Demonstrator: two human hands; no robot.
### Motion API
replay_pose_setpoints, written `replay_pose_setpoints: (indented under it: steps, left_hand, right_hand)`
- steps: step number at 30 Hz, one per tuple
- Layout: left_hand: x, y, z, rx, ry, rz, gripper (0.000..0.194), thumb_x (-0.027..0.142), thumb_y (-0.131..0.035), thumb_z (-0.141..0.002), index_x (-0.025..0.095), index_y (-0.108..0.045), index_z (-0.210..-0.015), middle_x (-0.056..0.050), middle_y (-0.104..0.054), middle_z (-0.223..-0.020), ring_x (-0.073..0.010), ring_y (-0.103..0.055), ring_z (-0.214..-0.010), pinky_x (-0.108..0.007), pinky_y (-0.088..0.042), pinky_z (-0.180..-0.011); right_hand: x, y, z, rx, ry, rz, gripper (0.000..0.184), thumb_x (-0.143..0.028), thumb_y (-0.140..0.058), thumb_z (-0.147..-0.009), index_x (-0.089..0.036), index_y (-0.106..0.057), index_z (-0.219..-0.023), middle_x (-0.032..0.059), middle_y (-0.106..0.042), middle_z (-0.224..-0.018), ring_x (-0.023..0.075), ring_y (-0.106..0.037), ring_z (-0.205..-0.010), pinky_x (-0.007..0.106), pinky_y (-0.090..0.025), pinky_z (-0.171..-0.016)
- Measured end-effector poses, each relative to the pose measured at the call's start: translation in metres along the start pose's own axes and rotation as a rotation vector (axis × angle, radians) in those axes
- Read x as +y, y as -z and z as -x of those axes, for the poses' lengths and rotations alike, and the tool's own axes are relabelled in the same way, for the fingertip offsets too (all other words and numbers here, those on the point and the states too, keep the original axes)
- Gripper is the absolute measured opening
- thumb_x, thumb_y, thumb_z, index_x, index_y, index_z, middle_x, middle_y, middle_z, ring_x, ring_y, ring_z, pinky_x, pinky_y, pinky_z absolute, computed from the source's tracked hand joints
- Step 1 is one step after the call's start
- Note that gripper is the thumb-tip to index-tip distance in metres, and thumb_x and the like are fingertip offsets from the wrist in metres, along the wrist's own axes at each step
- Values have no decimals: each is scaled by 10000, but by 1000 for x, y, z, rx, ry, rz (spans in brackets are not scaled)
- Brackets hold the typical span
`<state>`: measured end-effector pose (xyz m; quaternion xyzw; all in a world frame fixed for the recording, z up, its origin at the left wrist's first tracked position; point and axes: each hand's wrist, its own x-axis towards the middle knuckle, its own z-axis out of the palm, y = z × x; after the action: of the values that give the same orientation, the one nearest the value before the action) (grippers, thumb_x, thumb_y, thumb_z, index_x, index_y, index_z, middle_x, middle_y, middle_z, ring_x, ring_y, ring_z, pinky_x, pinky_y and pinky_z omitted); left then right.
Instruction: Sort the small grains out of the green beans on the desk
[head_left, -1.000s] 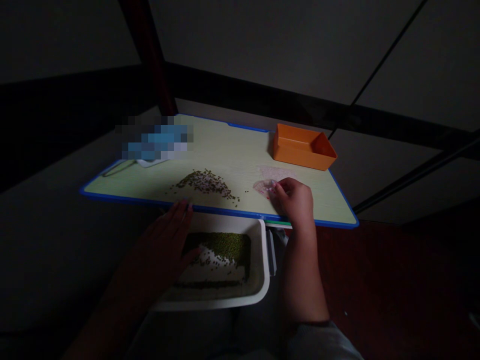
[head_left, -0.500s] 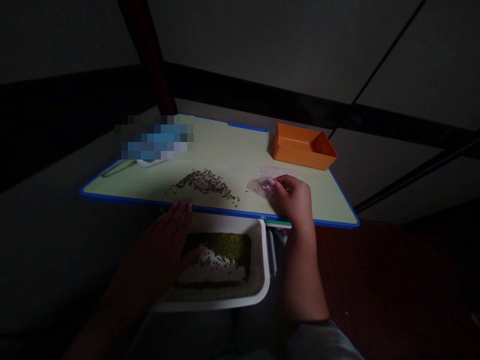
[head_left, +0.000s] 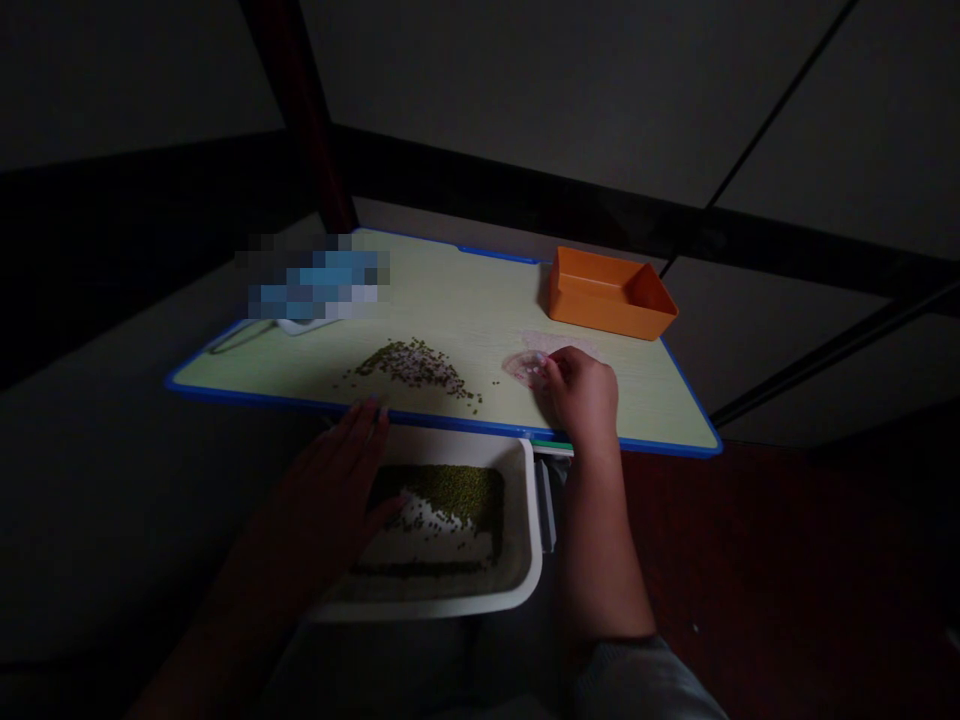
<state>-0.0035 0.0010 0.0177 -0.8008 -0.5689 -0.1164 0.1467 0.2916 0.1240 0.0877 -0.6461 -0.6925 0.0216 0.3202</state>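
Note:
My left hand [head_left: 334, 485] lies with fingers stretched out at the table's front edge and over the left part of a white tub [head_left: 531, 520]. Green beans [head_left: 457, 490], like mung beans, lie in the tub, heaped toward its far side. On the tabletop, beyond those fingers, is a loose pile of beans mixed with pale bits [head_left: 412, 365]. My right hand [head_left: 589, 390] is pinched, thumb against index finger, over a small clear round dish [head_left: 519, 368] holding some pinkish-white bits. What sits between the fingertips is too small to make out.
An orange open box [head_left: 611, 300] stands at the table's back right. A blurred-out blue and white item [head_left: 319, 285] is at the back left. The pale tabletop [head_left: 450, 290] has a blue rim. A wall rises behind it.
My right hand has shifted slightly and turned over the dish, its fingers still pinched. The left hand has stayed in place. The whole view has drifted a little.

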Motion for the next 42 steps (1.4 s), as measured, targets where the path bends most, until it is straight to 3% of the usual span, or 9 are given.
replay_pose_setpoints:
  steps: [7, 19, 42]
  left_hand:
    - [0, -2, 0, 26, -7, 23, 880, 658, -299, -934, 109, -123, -1598, -216, -309, -1678, -354, -339, -1547, -515, -383, -1193]
    - [-1, -3, 1, 10, -11, 3, 866, 658, -252, -945, 120, -81, -1602, -223, -295, -1683, -361, -320, -1554, -527, -377, -1195]
    - [0, -1, 0, 7, -4, 3, 857, 626, -292, -949, 128, -57, -1605, -211, -290, -1689, -360, -326, -1552, -526, -374, -1198]
  right_hand:
    - [-3, -1, 0, -42, 26, -24, 217, -308, -584, -985, -196, -759, -922, 105, -800, -856, 242, -700, -781, 317, -371, -686]
    - [-3, -2, 1, -140, 157, -270, 174, -219, -609, -955, -218, -775, -904, 68, -803, -908, 210, -711, -828, 339, -462, -782]
    - [0, -4, 4, -184, 196, -442, 168, -264, -640, -925, -222, -776, -835, 51, -789, -817, 191, -697, -750, 301, -479, -720]
